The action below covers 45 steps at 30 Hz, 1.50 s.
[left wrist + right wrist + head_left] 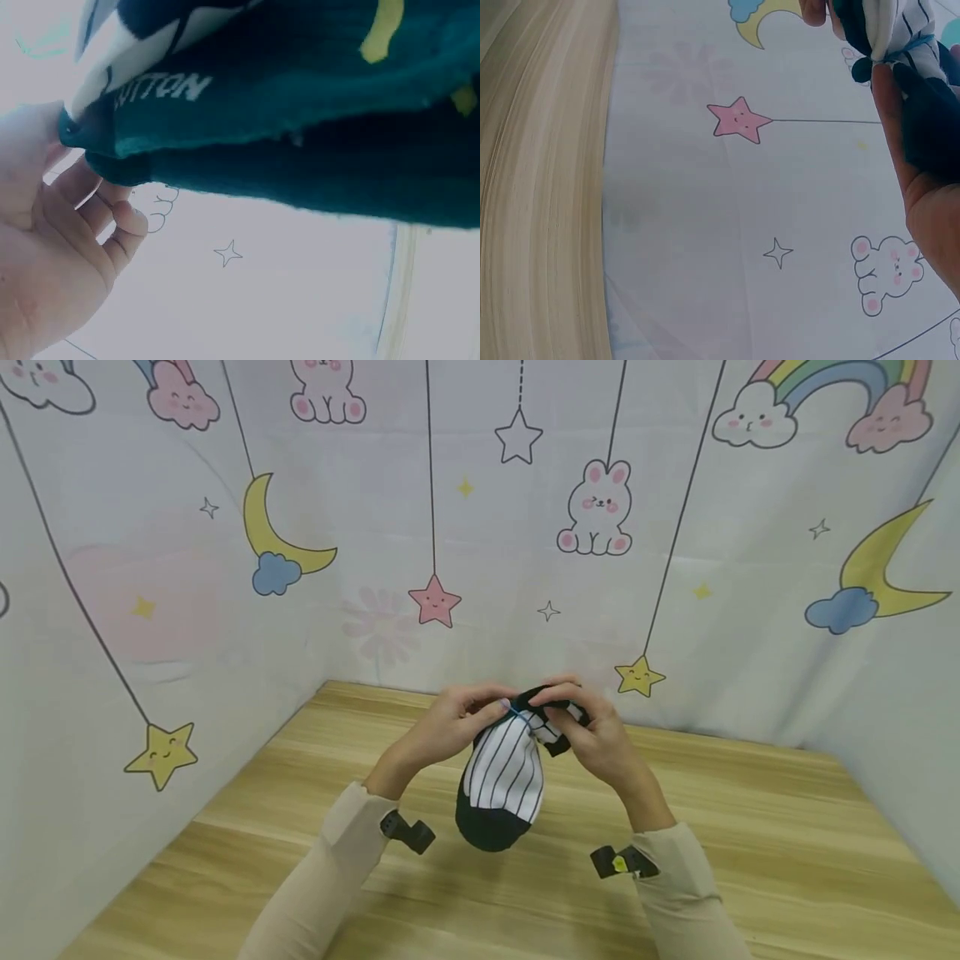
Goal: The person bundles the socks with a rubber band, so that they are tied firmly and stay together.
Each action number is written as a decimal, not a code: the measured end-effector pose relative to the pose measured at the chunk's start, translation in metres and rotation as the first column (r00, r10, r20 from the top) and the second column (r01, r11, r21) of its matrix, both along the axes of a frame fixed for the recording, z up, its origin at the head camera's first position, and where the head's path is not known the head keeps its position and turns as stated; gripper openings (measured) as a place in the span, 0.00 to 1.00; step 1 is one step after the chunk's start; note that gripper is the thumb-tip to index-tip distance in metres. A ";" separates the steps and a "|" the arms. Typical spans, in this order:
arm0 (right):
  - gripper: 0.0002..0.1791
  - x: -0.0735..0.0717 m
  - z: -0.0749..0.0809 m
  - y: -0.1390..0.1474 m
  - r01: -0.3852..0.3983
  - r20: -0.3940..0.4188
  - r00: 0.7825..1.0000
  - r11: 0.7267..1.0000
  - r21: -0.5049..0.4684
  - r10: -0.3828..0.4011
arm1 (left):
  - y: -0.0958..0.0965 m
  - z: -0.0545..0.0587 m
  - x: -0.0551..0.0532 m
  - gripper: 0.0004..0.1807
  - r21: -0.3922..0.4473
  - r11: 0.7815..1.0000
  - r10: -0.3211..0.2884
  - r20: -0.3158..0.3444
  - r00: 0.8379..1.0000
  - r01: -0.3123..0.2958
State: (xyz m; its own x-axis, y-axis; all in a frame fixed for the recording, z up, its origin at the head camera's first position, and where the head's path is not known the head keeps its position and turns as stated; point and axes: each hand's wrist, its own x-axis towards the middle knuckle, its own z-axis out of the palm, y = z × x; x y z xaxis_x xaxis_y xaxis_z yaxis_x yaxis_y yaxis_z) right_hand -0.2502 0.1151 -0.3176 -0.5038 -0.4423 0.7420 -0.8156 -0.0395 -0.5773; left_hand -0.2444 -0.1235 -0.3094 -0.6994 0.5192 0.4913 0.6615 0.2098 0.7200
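Observation:
A pair of black-and-white striped socks (504,768) hangs in the air above the table, its dark end pointing down. A thin blue band (521,716) circles the bundle near the top and shows in the right wrist view too. My left hand (463,720) pinches the socks beside the band with thumb and fingers. On the other side, my right hand (600,735) grips the folded dark part, thumb below and fingers above. Up close in the left wrist view, the dark fabric (262,112) looks teal and carries white lettering and yellow marks.
Beneath the hands lies a wood-grain table (420,893). White cloth walls (495,527) printed with stars, moons and rabbits stand behind it and at both sides. A small black camera sits on each wrist, over beige sleeves (315,868).

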 end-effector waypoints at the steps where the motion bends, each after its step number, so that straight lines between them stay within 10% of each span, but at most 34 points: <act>1: 0.15 0.000 0.000 0.000 0.004 -0.001 1.000 1.000 0.001 -0.004 | 0.000 0.000 0.000 0.16 -0.001 1.000 -0.003 -0.002 1.000 0.003; 16: 0.12 0.000 0.002 0.011 0.103 0.060 0.993 0.995 -0.012 -0.102 | 0.002 -0.002 0.000 0.21 -0.046 0.999 -0.015 -0.032 0.999 0.014; 34: 0.09 -0.002 0.009 0.032 0.236 0.090 0.969 0.968 -0.088 -0.228 | 0.005 -0.007 0.000 0.44 -0.064 0.975 -0.198 0.177 0.964 0.212; 45: 0.09 -0.004 0.011 0.045 0.235 0.242 0.944 0.972 -0.008 -0.226 | 0.000 -0.009 -0.005 0.35 -0.024 0.997 -0.067 0.202 0.977 0.073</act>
